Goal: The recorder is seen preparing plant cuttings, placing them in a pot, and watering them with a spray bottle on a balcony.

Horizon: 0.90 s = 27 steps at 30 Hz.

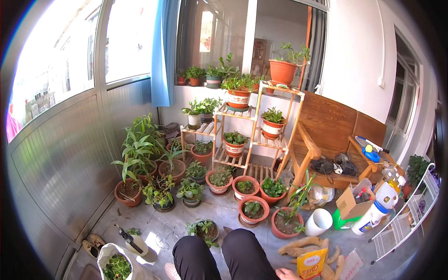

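Observation:
At the bottom edge, my right hand (pixel 286 273) shows only in part, beside my right knee and just left of a yellow packet (pixel 312 262); whether it holds anything is hidden. My left hand is out of view. A potted plant (pixel 206 231) sits on the floor just beyond my knees. To the left stand a spray bottle (pixel 134 243) with a black top and a white sack (pixel 105 253) holding green cuttings. Pale, thick roots or gourds (pixel 301 245) lie around the packet.
Several potted plants (pixel 253 210) cover the floor ahead, around a tiered wooden plant stand (pixel 231 161). At right are a wooden bench (pixel 336 122), a white bucket (pixel 318 222), a cardboard box (pixel 348 203) and a white metal rack (pixel 402 231). Shoes (pixel 92 246) lie by the left wall.

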Tool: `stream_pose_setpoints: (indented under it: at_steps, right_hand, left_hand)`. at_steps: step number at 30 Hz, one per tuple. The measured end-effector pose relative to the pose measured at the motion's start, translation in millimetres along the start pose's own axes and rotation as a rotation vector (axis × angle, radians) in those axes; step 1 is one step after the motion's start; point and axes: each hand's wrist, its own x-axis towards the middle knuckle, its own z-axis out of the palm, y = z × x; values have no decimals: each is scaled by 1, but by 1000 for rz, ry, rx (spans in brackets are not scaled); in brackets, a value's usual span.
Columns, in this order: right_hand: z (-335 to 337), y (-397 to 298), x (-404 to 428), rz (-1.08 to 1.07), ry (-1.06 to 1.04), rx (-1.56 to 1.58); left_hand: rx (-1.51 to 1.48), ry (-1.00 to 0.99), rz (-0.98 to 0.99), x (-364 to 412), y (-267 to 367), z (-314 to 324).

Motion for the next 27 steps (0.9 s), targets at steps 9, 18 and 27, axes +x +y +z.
stream_pose_setpoints:
  at_steps: [9, 18, 27]
  right_hand:
    - [1, -2, -1, 24, 9, 25]
    - [1, -2, 1, 18, 17, -85]
    - [2, 9, 7, 72, -30, 113]
  left_hand:
    - [-22, 39, 3, 6, -22, -3]
    - [-48, 95, 36, 10, -34, -12]
    - [32, 116, 9, 20, -41, -17]
